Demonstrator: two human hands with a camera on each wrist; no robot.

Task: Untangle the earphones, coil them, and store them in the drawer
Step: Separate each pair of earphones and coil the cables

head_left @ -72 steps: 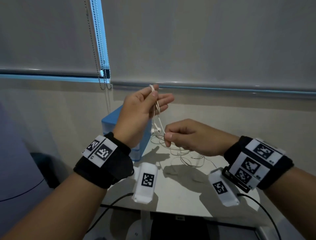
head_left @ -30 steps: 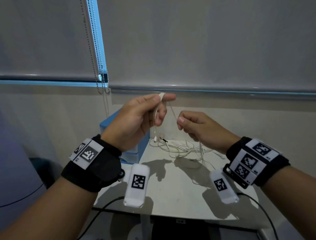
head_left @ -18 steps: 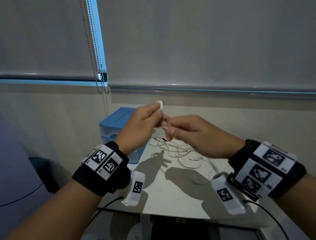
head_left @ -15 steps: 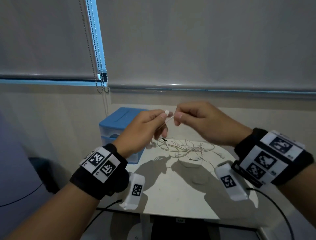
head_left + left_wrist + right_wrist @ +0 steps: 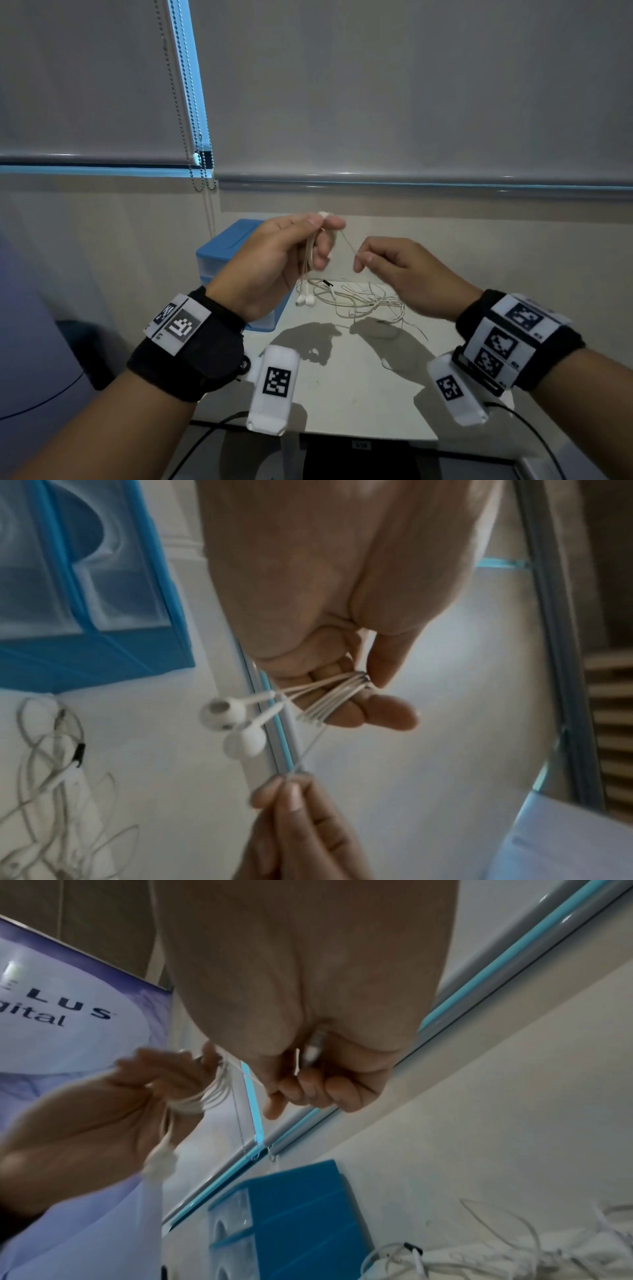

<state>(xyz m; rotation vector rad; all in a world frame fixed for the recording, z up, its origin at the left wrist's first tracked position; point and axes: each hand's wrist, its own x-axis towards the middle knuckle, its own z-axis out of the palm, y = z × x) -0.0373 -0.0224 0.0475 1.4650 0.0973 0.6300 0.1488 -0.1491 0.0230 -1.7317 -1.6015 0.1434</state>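
Working at a white table (image 5: 342, 387) set against a wall under grey roller blinds (image 5: 394, 85), we logged the items by size. A blue drawer unit (image 5: 233, 246) stood at the table's back left corner; its drawer fronts looked translucent in the left wrist view, and we could not tell whether any was pulled out. A printed banner (image 5: 68, 1010) stood off to the left, only part of its lettering readable.

Our left hand (image 5: 274, 260) was raised above the table, thumb and fingers curled around several turns of white earphone cord (image 5: 329, 699) wound across the fingers. The two earbuds (image 5: 232, 723) hung free below that hand, just above the tabletop. From the wound turns a single strand ran taut to our right hand (image 5: 404, 274), which pinched it between thumb and forefinger, the remaining fingers curled in; the right wrist view showed a small white piece tucked under those fingers, which we could not identify. The hands were near each other but not touching.

A loose tangle of white cord (image 5: 359, 301) lay on the table beyond both hands, right of the drawer unit. A small black plug (image 5: 327, 283) showed at the tangle's left edge.
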